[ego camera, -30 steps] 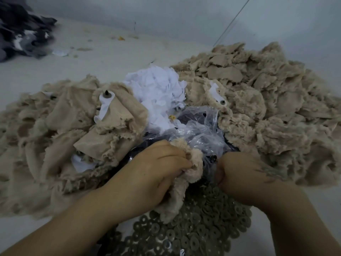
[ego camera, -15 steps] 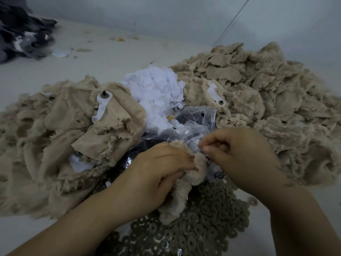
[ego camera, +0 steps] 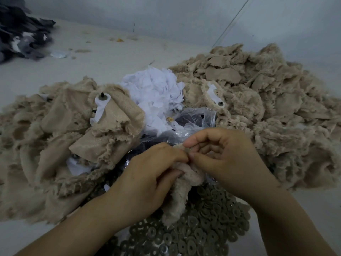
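Having risen from the washers (ego camera: 203, 228), the right hand (ego camera: 227, 157) pinched the plush piece (ego camera: 185, 177) gripped in the left hand (ego camera: 147, 180), suggesting fitting had begun.

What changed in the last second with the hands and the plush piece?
The right hand rose from beside the washer pile and moved left to the beige plush piece, where its thumb and forefinger now pinch the top edge next to the left hand's fingertips. The left hand kept gripping the piece in the same spot. The plush heaps, white scraps and plastic bag did not move.
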A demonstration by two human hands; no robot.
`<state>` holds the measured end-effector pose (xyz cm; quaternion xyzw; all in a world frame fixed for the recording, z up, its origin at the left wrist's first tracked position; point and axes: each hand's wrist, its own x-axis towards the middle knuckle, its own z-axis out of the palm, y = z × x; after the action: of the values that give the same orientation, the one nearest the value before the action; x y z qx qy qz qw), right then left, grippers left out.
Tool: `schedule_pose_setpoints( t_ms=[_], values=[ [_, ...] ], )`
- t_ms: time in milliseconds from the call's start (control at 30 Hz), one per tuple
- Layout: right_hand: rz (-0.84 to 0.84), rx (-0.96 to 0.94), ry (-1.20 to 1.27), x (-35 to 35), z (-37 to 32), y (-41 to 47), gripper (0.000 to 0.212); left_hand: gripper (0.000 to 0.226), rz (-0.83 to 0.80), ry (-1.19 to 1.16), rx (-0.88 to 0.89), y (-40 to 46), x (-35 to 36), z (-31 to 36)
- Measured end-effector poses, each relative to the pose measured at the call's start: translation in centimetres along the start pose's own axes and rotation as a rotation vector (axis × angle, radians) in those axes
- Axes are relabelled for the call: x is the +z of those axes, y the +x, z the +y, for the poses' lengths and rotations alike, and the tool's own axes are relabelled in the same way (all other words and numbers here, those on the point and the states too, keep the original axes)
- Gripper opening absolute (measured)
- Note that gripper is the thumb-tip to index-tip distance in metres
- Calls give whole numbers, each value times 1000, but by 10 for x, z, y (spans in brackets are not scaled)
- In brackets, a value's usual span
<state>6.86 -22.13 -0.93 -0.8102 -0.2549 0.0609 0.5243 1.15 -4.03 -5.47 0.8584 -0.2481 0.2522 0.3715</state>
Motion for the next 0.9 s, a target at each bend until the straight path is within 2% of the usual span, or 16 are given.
schedule_pose_setpoints(
  t_ms=[267, 433, 500, 667, 900],
  values=[
    [70, 24, 13, 6, 1, 1, 15, 13, 64, -34, -65, 1, -3, 3],
    [129, -107, -109, 10, -1, 1, 18, 16, 160, -34, -72, 4, -3, 11],
    [161, -125, -50, 12, 0, 0, 21, 18, 204, -26, -110, 5, -4, 11],
    [133, -82, 60, 16, 2, 0, 24, 19, 269, 85, -91, 6, -7, 12],
    [132, -200, -46, 13, -1, -3, 25, 21, 306, 196, -81, 4, -7, 11]
  ],
)
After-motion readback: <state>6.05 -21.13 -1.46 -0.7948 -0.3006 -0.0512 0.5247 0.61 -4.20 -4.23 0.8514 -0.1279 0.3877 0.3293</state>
